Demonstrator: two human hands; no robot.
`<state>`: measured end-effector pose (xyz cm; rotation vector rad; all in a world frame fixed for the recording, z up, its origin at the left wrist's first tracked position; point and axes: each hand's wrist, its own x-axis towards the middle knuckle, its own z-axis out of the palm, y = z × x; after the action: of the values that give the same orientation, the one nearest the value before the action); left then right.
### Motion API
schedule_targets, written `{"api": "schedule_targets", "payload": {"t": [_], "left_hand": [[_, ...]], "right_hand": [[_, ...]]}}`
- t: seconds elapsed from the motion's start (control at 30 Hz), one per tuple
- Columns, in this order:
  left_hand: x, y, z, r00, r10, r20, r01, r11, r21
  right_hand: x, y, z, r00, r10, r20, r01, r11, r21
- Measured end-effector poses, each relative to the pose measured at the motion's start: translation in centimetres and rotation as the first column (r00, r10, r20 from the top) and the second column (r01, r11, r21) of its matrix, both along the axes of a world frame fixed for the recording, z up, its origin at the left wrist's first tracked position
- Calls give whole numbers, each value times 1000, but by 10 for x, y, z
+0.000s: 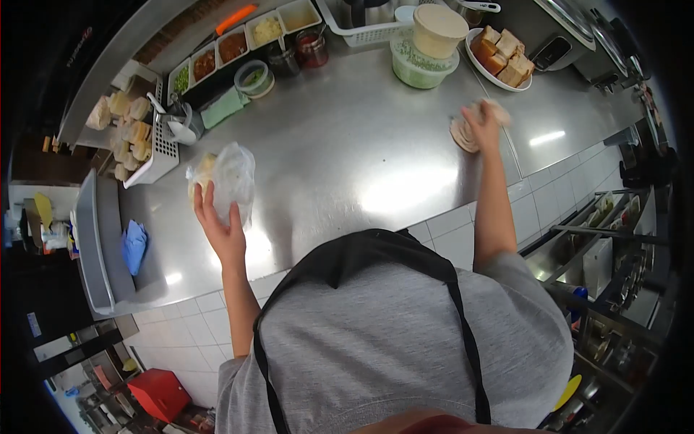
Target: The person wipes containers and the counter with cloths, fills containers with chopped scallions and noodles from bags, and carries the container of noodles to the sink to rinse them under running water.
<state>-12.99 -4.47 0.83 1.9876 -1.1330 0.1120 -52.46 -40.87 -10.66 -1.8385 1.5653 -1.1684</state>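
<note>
On the left of the steel worktop lies a clear plastic bag (235, 177) with something pale yellow inside. My left hand (220, 224) is at its near edge, fingers spread, and seems to touch the plastic without gripping it. At the right, my right hand (483, 130) holds a thin, pale slice (497, 113) that is smeared by motion. Beneath and left of that hand, several pale round slices (463, 137) overlap on the steel; their exact kind is unclear.
Bread chunks fill a white oval dish (531, 84) at the back right. Beside it, a lidded tub sits on a green-speckled container (423, 69). Topping trays (233, 46) line the back left. A white basket (155, 170) holds small wrapped portions. A blue cloth (134, 246) lies far left.
</note>
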Motion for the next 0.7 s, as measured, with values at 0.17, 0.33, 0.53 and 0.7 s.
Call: {"api": "schedule_targets", "payload": {"t": [0.17,0.33,0.53,0.7], "left_hand": [[-14,12,17,997,75,33,-72,995,-67],[-4,65,7,974,216,64,-212,975,-66],[-3,105,27,913,401,75,-385,907,-169],[-2,163,22,841,535,78,-516,838,-180]], "right_hand": [[77,56,-15,845,515,-143,-527,847,-69],[188,145,-9,658,742,-124,-752,654,-79],[266,310,34,-603,596,531,-579,-784,223],[262,235,16,-28,576,817,-1000,-8,-29]]}}
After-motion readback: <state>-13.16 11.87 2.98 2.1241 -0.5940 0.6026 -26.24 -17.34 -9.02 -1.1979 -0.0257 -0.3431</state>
